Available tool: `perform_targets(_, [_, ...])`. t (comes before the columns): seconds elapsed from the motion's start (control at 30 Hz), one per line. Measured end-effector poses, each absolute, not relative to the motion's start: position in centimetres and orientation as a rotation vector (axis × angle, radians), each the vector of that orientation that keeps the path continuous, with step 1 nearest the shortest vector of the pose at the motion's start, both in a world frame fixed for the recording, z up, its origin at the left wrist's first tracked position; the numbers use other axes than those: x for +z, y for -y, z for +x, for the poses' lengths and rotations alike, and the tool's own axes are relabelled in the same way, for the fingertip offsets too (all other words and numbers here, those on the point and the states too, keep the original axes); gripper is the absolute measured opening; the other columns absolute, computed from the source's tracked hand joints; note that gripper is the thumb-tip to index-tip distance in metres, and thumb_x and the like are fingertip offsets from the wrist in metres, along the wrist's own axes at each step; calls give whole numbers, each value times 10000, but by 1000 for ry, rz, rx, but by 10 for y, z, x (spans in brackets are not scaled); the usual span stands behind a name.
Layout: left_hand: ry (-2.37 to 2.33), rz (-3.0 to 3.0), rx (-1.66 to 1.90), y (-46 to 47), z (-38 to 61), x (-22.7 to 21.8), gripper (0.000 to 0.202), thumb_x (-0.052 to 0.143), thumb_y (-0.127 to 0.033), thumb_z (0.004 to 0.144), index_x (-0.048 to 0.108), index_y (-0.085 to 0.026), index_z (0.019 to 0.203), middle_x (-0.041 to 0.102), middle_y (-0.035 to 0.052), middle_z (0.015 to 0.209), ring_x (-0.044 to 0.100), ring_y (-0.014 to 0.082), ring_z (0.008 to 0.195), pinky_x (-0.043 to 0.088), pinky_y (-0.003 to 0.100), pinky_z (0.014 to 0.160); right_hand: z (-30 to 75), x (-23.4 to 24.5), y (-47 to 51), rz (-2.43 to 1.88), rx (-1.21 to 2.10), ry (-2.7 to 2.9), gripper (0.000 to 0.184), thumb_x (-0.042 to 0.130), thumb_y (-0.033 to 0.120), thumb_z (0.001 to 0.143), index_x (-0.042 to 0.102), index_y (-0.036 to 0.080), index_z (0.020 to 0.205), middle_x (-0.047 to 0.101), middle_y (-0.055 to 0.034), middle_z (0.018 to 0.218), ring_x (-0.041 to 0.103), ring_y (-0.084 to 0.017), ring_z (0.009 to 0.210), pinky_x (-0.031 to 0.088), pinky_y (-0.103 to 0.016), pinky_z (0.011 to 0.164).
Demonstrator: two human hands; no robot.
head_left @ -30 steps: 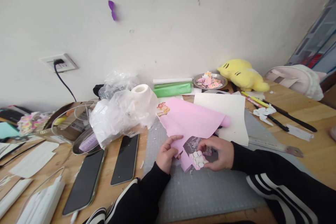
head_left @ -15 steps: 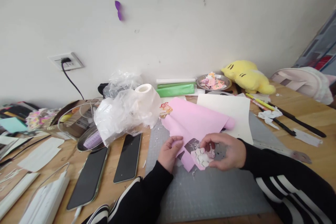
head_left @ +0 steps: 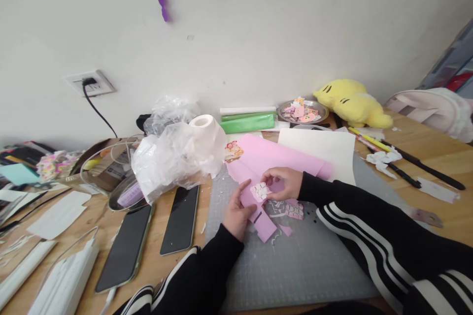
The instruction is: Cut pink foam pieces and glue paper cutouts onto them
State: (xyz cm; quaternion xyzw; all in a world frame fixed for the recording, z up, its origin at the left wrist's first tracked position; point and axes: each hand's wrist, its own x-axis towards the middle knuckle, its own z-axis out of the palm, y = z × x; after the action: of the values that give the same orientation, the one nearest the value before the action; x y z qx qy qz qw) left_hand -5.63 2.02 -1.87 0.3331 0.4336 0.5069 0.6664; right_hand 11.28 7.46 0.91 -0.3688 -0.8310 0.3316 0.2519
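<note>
So, using the gray cutting mat [head_left: 295,275] as the landmark: the black phone [head_left: 180,219] lies just off its left edge, so a wide left elbow could probably nudge it. Over the mat's left half, the left hand [head_left: 236,209] is on the pink sheet [head_left: 266,152], thumb and index apart with pink between them; can't tell if the fingers underneath are gripping. If that's loose, the sheet could skid or crease. Next, above the mat's middle, is the white-patterned piece [head_left: 260,191], pinched between the right hand's [head_left: 283,184] thumb and fingertips. Squeeze too hard and it'd likely bend. Right under that wrist, on the mat, are a pink patterned piece [head_left: 294,209] and some black bits [head_left: 315,215], which a dragging sleeve [head_left: 343,211] could easily scatter.
</note>
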Motion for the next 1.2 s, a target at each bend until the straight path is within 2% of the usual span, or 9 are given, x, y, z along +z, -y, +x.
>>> perform_targets(0.37, [-1027,828,1034,-18,-58,-17,336,588,-99,510,531,-164,835,579,-31,583,518,94,485,363,182,461,115,-12,-86,-827,545,2444,404,617,336,557,585,108,889,620,-90,831,548,-181,764,422,-305,719])
perform_targets(0.57, [-1060,776,1008,-19,-58,-19,473,612,-99,481,575,-123,951,642,36,736,576,142,625,411,228,570,115,-9,-79,-894,512,2480,431,595,324,595,554,117,971,616,-95,907,548,-187,836,411,-313,758])
perform_targets(0.67, [-1078,759,1002,-19,-59,-19,495,616,-105,481,575,-117,975,645,38,738,572,137,607,412,232,567,120,2,-72,-952,454,2419,394,561,341,641,543,130,973,596,-104,965,523,-197,904,382,-334,800])
perform_targets(0.73, [-1098,752,999,-19,-59,-19,496,612,-104,483,579,-121,978,642,28,721,561,122,572,403,221,537,128,12,-69,-987,440,2350,301,516,320,680,561,127,908,603,-97,891,531,-175,832,392,-313,771])
perform_targets(0.8, [-1108,740,1000,-18,-59,-19,499,606,-101,481,581,-124,979,636,19,704,558,117,566,399,214,529,141,22,-67,-1083,483,2312,211,464,301,713,576,128,756,593,-68,738,519,-135,665,409,-266,654])
perform_targets(0.87, [-1113,732,1000,-18,-59,-18,505,599,-98,479,579,-123,983,635,18,704,564,121,582,403,213,539,158,30,-63,-1287,536,2338,241,429,322,735,565,150,636,548,-24,589,465,-110,532,372,-240,528])
perform_targets(0.97, [-1124,742,1001,-19,-59,-19,505,591,-103,482,577,-120,987,637,25,716,564,122,580,404,214,532,185,33,-54,-1488,598,2371,317,429,389,727,546,162,538,489,7,472,419,-97,460,328,-232,476])
perform_targets(1.07, [-1128,758,1013,-19,-59,-20,502,594,-102,479,581,-115,981,637,30,722,563,121,578,402,209,520,201,26,-44,-1621,608,2349,274,471,388,692,584,158,596,538,-10,523,450,-109,478,349,-236,483])
perform_targets(1.2, [-1124,741,1018,-18,-59,-18,507,593,-102,478,580,-111,985,637,31,714,569,126,590,416,214,539,196,7,-38,-1484,504,2462,309,466,356,708,599,116,849,602,-94,812,528,-156,630,428,-290,617])
